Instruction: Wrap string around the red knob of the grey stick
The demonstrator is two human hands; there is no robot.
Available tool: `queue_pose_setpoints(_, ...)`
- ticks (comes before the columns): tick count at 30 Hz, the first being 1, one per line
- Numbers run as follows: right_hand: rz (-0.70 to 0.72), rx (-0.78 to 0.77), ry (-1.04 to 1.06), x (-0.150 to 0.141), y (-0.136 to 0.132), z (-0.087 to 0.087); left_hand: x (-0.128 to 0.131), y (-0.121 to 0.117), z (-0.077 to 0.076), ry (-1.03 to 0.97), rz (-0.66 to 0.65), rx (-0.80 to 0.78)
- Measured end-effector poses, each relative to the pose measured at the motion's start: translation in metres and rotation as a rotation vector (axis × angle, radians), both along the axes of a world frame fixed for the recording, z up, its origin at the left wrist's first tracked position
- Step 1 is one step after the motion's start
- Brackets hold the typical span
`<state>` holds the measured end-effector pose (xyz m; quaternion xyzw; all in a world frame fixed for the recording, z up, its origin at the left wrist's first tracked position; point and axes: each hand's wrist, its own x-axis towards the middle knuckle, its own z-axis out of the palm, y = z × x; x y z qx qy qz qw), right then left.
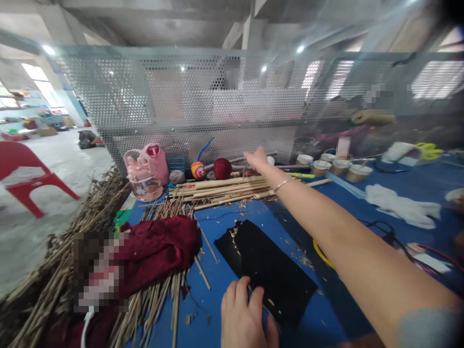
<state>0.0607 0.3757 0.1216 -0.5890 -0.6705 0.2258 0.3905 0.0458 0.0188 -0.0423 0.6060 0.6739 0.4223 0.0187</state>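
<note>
My left hand point(241, 311) rests at the front edge of the black cloth point(268, 270), its fingers curled. Something bluish shows between its thumb and fingers; I cannot make out what it is. My right hand point(258, 159), with a bracelet at the wrist, is stretched far forward over the back of the blue table. Its fingers look extended and apart, though blurred, with nothing visible in them. Beneath and left of it lie pale peeled sticks point(217, 186), and a dark red yarn ball point(222, 168) sits nearby.
A dark red cloth point(159, 241) covers thin stalks point(159, 309) at the left. A pink-topped clear jug point(147, 188) stands at the back left. Several paper cups point(340, 167), white gloves point(402, 203) and yellow scissors point(427, 151) are on the right. A perforated metal screen point(203, 111) borders the back.
</note>
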Motion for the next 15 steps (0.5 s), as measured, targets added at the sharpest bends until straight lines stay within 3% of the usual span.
queue_pose_setpoints(2, 0.141, 0.068, -0.089, -0.019, -0.040, -0.011, 0.001, -0.001, 0.000, -0.036, -0.003, -0.024)
queue_pose_setpoints(5, 1.004, 0.252, -0.444, -0.053, -0.120, -0.042, 0.001, -0.001, -0.002, -0.070, -0.014, -0.060)
queue_pose_setpoints(7, 1.295, 0.286, -0.582, -0.073, -0.162, -0.059, 0.000, -0.002, 0.000, -0.094, -0.030, -0.099)
queue_pose_setpoints(9, 1.389, 0.287, -0.653, -0.090, -0.181, -0.067, -0.001, -0.003, 0.003, -0.122, -0.053, -0.141)
queue_pose_setpoints(11, 1.356, 0.260, -0.588, -0.102, -0.178, -0.062, -0.003, -0.005, 0.007, -0.142, -0.080, -0.172)
queue_pose_setpoints(15, 1.034, 0.210, -0.208, -0.117, -0.147, -0.031, -0.005, -0.007, 0.011, -0.151, -0.121, -0.208)
